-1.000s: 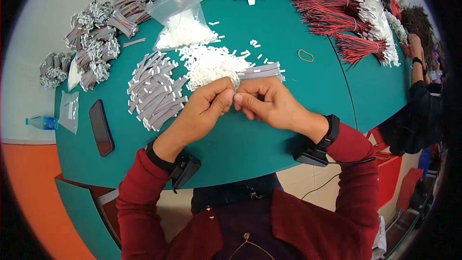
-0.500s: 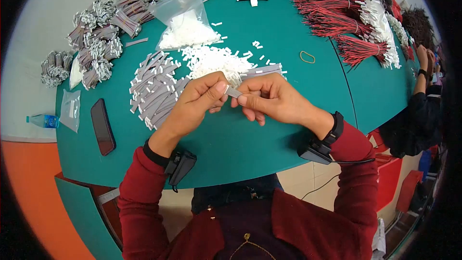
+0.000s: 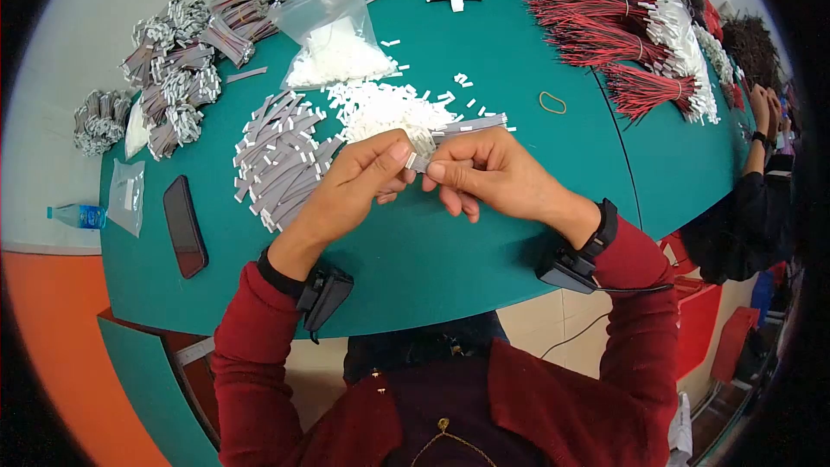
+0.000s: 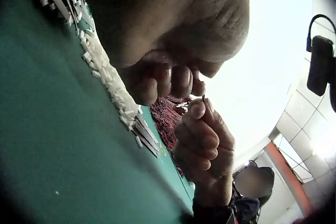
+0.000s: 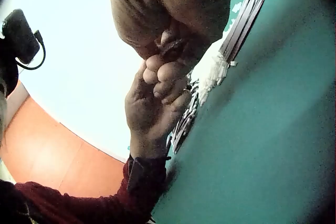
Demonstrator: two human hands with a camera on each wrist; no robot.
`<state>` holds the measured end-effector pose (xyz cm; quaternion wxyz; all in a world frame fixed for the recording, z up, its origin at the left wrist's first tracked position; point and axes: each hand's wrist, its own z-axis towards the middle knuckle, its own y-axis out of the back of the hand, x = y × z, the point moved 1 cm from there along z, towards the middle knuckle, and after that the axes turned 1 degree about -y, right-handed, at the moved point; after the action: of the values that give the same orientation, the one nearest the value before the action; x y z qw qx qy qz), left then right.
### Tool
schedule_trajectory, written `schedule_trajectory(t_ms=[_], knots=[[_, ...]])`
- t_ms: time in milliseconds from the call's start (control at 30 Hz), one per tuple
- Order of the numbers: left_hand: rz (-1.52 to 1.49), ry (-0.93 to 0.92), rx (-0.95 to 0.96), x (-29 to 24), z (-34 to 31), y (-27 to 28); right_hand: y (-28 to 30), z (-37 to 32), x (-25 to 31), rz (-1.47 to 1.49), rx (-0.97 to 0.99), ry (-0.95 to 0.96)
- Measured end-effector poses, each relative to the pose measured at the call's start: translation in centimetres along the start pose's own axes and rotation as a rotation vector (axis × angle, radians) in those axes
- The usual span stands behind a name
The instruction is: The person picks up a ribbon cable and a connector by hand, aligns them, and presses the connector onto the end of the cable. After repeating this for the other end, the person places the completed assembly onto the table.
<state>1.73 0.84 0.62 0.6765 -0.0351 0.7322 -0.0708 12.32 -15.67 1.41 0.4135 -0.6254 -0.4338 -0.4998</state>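
In the head view, a short grey ribbon cable (image 3: 421, 165) with a white connector (image 3: 411, 158) at its end spans the small gap between the two hands. My left hand (image 3: 359, 175) pinches the connector end between thumb and forefinger. From the other side, my right hand (image 3: 497, 180) pinches the grey part, thumb on top, its lower fingers bent loosely. Both hands are raised over the green table, fingertips nearly meeting. Fingers hide most of the cable in both wrist views. Just beyond the hands lies a heap of white connectors (image 3: 380, 112).
Loose grey ribbon cables (image 3: 281, 164) lie spread left of the heap, a few more (image 3: 475, 125) at its right. Behind stands a plastic bag (image 3: 337, 47) of white pieces. A phone (image 3: 185, 227), a bottle (image 3: 78, 216), bundled cables (image 3: 181, 91) and red-black wire bundles (image 3: 596, 13) surround these.
The fingertips were together with the cable hidden; they parted and the grey cable showed between them. Now they are slightly closer, and the white connector end shows more.
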Motion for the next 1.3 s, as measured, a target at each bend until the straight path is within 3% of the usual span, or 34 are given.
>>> schedule_trajectory(t_ms=[267, 433, 533, 633, 767, 867, 1067, 1167, 1300], knots=[[0.284, -0.074, -0.060, 0.0, 0.0, -0.1, -1.0, -0.5, -0.2, -0.045, 0.004, -0.007], [0.287, -0.157, -0.140, -0.2, -0.2, -0.2, -0.7, -0.4, 0.3, 0.016, -0.008, -0.010], [0.230, -0.188, -0.200, -0.4, -0.1, 0.0, 0.5, -0.3, 1.0, -0.026, -0.109, -0.017], [0.227, -0.177, -0.206, -0.8, -0.2, -0.1, 1.5, 0.0, 0.7, 0.117, -0.246, 0.071], [0.324, -0.145, -0.214, -0.6, -0.3, -0.4, 1.9, 0.5, -0.2, 0.453, -0.265, 0.170], [0.336, -0.140, -0.198, -0.2, -0.2, -0.9, 1.5, 0.5, -0.1, 0.479, -0.258, 0.220], [0.408, 0.049, -0.075, 0.1, -0.4, -1.4, 0.7, 0.5, -0.1, 0.213, -0.314, 0.260], [0.294, -0.097, -0.222, 0.2, 0.0, -1.2, 0.5, 0.3, -0.1, 0.225, -0.231, 0.223], [0.058, -0.182, -0.266, -0.4, 0.1, -1.5, -0.1, 0.3, -0.5, 0.165, -0.173, 0.199]])
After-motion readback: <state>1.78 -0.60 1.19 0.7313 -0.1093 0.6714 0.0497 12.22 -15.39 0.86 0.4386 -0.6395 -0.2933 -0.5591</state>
